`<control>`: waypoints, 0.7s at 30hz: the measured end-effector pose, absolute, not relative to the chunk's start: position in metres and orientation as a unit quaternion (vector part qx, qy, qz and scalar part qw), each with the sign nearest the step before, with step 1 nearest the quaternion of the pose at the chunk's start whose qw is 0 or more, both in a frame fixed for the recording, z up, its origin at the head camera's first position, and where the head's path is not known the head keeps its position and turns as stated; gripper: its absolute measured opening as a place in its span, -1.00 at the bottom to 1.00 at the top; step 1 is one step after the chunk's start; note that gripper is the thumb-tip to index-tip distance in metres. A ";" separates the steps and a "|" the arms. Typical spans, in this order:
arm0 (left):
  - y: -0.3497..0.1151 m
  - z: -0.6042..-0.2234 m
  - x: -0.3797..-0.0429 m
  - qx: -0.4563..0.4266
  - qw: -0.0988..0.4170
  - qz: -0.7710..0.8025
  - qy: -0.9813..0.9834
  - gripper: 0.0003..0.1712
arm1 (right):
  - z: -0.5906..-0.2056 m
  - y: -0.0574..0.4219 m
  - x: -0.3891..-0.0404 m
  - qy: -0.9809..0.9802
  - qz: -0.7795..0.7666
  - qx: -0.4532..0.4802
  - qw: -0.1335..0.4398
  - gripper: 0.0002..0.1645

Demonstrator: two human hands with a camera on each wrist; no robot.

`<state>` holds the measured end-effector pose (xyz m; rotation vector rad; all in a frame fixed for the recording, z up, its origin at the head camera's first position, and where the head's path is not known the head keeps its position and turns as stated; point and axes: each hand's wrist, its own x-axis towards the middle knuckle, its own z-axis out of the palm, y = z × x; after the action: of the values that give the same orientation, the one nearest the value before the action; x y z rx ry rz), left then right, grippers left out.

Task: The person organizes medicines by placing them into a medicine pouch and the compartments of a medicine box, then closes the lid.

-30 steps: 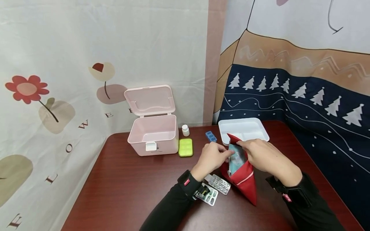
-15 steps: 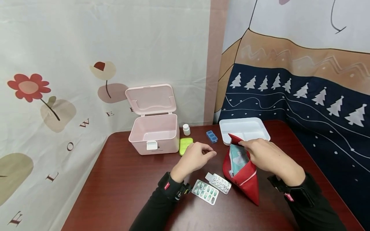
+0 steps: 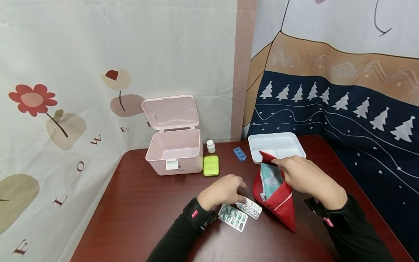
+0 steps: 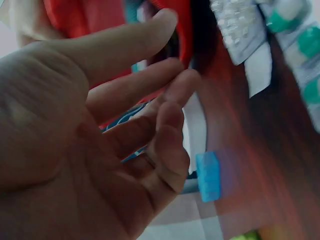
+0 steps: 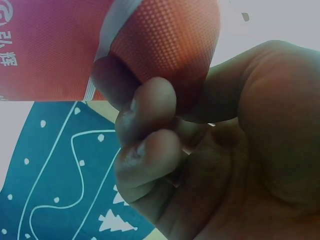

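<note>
My right hand (image 3: 309, 178) pinches the upper edge of a red fabric pouch (image 3: 284, 207). In the right wrist view, its thumb and fingers grip the red fabric (image 5: 165, 40). A teal printed packet (image 3: 271, 182) pokes out of the pouch's mouth. My left hand (image 3: 224, 191) hovers just above two blister packs, its fingers loosely bent and holding nothing in the left wrist view. One pack has green-and-white capsules (image 3: 233, 217); the other, a silver blister pack of small pills (image 3: 252, 209), lies partly behind the left fingertips in the head view.
A pink lidded box (image 3: 175, 154) stands open at the back left. Beside it are a white bottle (image 3: 211, 146) and a green pill case (image 3: 211, 166). Farther right lie a blue pill case (image 3: 240, 154) and a white divided tray (image 3: 276, 142), just behind the pouch.
My left hand has left the teal packet, swung left, then come down and right to the blister packs. My right hand keeps its grip on the pouch.
</note>
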<state>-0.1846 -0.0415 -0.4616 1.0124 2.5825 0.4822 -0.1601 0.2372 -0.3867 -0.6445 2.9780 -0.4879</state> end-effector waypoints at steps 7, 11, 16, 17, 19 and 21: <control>-0.034 -0.473 -0.182 0.357 0.180 0.146 0.905 -0.65 | -0.385 0.237 -0.162 0.964 -0.159 -0.211 0.024 -0.48; -0.033 -0.476 -0.181 0.358 0.177 0.140 0.906 -0.69 | -0.386 0.237 -0.162 0.964 -0.159 -0.212 0.022 -0.48; -0.035 -0.477 -0.183 0.345 0.169 0.150 0.911 -0.79 | -0.387 0.236 -0.162 0.963 -0.165 -0.212 0.024 -0.48; -0.036 -0.477 -0.184 0.338 0.169 0.160 0.912 -0.84 | -0.387 0.236 -0.162 0.963 -0.166 -0.212 0.024 -0.48; -0.039 -0.476 -0.186 0.323 0.172 0.182 0.913 -0.92 | -0.388 0.237 -0.161 0.963 -0.167 -0.212 0.026 -0.47; -0.043 -0.475 -0.189 0.313 0.177 0.204 0.911 -0.96 | -0.388 0.237 -0.161 0.962 -0.167 -0.213 0.028 -0.47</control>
<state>-0.1890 -0.0427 -0.4746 0.8850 2.5783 0.5766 -0.1611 0.2367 -0.3882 -0.6578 2.9711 -0.5163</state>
